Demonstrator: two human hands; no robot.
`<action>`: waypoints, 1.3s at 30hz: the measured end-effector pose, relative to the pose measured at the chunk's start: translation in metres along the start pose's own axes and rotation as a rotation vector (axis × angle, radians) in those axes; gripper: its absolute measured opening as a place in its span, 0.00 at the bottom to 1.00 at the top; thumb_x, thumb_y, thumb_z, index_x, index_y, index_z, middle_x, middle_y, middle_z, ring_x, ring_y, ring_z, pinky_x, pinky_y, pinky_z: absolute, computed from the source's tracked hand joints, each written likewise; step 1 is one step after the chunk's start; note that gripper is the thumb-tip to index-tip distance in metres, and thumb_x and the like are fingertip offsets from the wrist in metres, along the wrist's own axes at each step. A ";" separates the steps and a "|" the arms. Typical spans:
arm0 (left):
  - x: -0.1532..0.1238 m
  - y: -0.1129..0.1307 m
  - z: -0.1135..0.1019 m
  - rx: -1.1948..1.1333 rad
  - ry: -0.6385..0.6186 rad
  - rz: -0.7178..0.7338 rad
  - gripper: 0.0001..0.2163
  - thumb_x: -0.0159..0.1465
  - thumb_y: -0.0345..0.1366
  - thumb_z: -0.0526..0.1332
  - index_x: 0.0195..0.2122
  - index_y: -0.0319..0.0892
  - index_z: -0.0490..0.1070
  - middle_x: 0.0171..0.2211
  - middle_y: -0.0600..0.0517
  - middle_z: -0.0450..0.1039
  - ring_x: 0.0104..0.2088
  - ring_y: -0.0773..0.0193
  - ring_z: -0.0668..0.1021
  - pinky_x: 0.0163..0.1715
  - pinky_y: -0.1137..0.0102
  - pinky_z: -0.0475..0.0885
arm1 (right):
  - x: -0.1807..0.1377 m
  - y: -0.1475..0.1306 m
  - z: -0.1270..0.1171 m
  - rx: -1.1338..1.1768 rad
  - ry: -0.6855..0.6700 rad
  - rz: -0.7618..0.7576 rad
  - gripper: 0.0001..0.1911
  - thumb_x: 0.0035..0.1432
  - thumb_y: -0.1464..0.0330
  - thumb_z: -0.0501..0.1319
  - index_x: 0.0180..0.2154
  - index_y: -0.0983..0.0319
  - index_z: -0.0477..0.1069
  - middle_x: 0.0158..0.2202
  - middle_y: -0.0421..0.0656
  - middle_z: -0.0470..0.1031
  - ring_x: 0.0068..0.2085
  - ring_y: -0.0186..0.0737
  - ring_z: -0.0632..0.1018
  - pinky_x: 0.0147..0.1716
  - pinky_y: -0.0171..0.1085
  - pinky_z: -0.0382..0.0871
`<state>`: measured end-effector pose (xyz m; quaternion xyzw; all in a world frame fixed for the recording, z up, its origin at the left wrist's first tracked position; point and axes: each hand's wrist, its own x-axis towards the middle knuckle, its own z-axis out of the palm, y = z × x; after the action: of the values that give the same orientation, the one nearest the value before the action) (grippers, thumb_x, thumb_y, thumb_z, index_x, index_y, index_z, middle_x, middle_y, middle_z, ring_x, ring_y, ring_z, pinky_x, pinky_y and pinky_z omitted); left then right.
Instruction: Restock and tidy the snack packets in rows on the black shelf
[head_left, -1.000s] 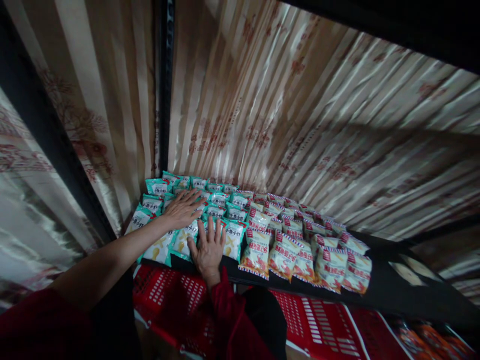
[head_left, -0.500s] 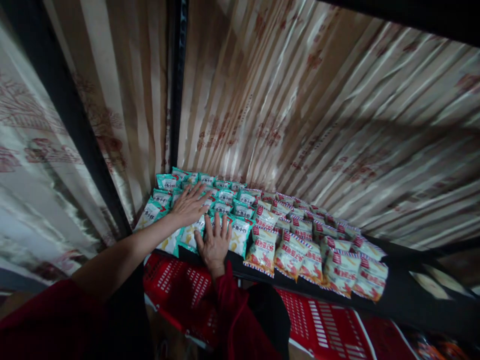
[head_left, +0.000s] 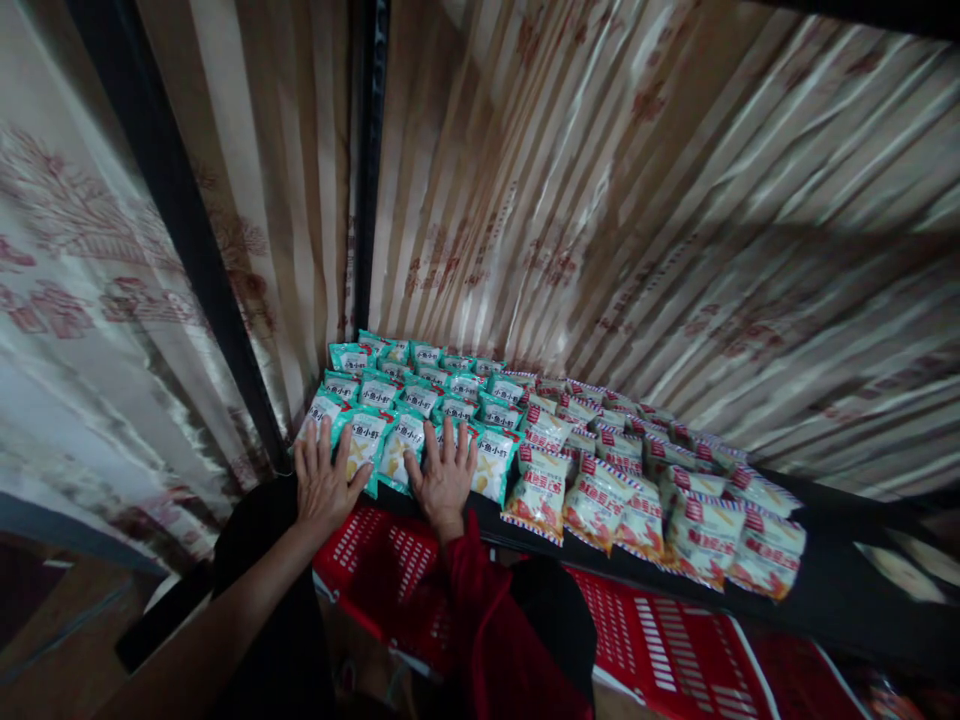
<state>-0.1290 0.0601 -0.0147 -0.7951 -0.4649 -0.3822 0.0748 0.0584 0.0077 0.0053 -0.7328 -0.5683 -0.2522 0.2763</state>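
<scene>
Rows of teal-and-white snack bags stand at the left end of a black shelf. My left hand lies with fingers spread against the front-left bags of this group. Fingers apart, my right hand rests on the front row farther right, partly covering one teal bag. Neither hand grips a bag. Beside the teal group, to its right, are several rows of white snack bags with red lettering and striped edges.
Behind the bags hangs a pleated, printed curtain. Black upright posts frame the left corner. Below the shelf edge are red slotted baskets. Pale flat oval pieces lie on the shelf at right.
My left hand has drawn back from atop the middle teal bags to the front-left ones. My right hand stays on the front row. The view has shifted slightly.
</scene>
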 end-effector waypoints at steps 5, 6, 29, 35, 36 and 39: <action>0.012 0.002 -0.001 -0.030 0.034 -0.015 0.28 0.67 0.45 0.53 0.66 0.42 0.51 0.69 0.41 0.32 0.67 0.43 0.43 0.62 0.45 0.48 | -0.001 0.001 0.002 0.000 -0.012 0.003 0.27 0.61 0.54 0.56 0.59 0.57 0.64 0.63 0.49 0.60 0.66 0.54 0.51 0.61 0.57 0.46; 0.013 0.002 -0.001 -0.038 0.021 -0.022 0.27 0.67 0.44 0.54 0.66 0.43 0.51 0.69 0.42 0.30 0.67 0.43 0.43 0.62 0.45 0.48 | -0.002 0.001 0.003 0.000 -0.014 0.003 0.27 0.61 0.54 0.56 0.59 0.57 0.64 0.64 0.49 0.59 0.66 0.55 0.51 0.61 0.58 0.46; -0.015 0.004 -0.031 -0.119 -0.006 -0.041 0.31 0.67 0.33 0.52 0.68 0.45 0.38 0.69 0.45 0.23 0.67 0.43 0.42 0.62 0.46 0.52 | -0.004 0.003 0.008 0.008 -0.023 -0.005 0.28 0.62 0.56 0.55 0.61 0.57 0.60 0.67 0.49 0.52 0.67 0.56 0.48 0.61 0.60 0.45; -0.038 0.007 -0.040 -0.154 -0.106 0.031 0.30 0.66 0.30 0.52 0.67 0.49 0.44 0.70 0.47 0.29 0.67 0.46 0.47 0.62 0.50 0.57 | -0.005 0.001 0.006 0.013 0.008 -0.011 0.29 0.62 0.56 0.55 0.62 0.57 0.60 0.68 0.51 0.48 0.67 0.56 0.47 0.60 0.59 0.46; -0.037 0.006 -0.039 -0.147 -0.110 0.035 0.29 0.65 0.30 0.53 0.67 0.50 0.46 0.70 0.48 0.30 0.67 0.45 0.47 0.61 0.50 0.57 | -0.005 0.000 0.004 0.014 0.011 -0.014 0.28 0.62 0.57 0.56 0.62 0.57 0.60 0.68 0.50 0.48 0.67 0.56 0.47 0.60 0.59 0.46; -0.031 0.004 -0.032 -0.127 -0.101 0.015 0.27 0.65 0.33 0.55 0.65 0.50 0.51 0.70 0.47 0.31 0.67 0.42 0.45 0.60 0.47 0.57 | -0.004 -0.003 0.000 0.012 0.008 -0.028 0.27 0.62 0.58 0.56 0.61 0.54 0.60 0.68 0.49 0.47 0.67 0.56 0.48 0.60 0.59 0.46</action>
<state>-0.1520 0.0219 -0.0123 -0.8199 -0.4369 -0.3699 0.0035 0.0548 0.0054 0.0030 -0.7220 -0.5790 -0.2555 0.2795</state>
